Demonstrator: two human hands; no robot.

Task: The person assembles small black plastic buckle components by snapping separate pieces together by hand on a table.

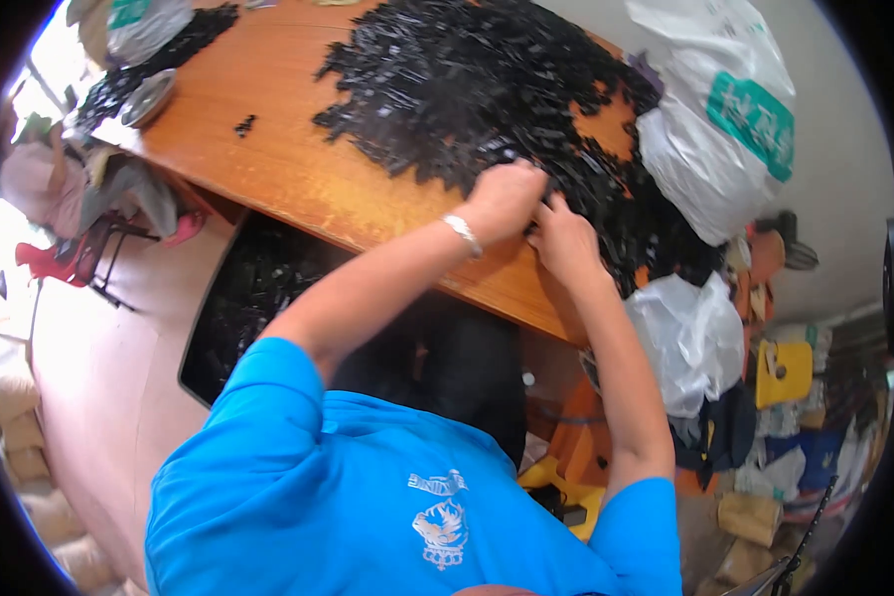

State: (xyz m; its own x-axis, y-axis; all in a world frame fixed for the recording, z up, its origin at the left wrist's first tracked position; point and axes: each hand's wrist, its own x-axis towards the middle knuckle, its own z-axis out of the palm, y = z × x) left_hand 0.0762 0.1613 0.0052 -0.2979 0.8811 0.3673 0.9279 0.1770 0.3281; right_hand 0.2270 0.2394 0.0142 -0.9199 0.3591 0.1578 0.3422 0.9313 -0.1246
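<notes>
Left hand (510, 194) and right hand (568, 243) close together at the edge of the black pieces (457, 94).
Fingers curl inward; whether they pinch a piece, I cannot tell. The pieces cover the table (258, 174) from eleven o'clock round to four; a white bag (700, 174) stands at two, a smaller bag (687, 343) between four and five.

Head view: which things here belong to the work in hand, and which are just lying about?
In the work:
- left hand and right hand, close together; any held piece is unclear
- heap of black pieces
- wooden table

Apparently lying about:
- white bag with green print
- crumpled translucent bag
- metal dish
- yellow item
</notes>
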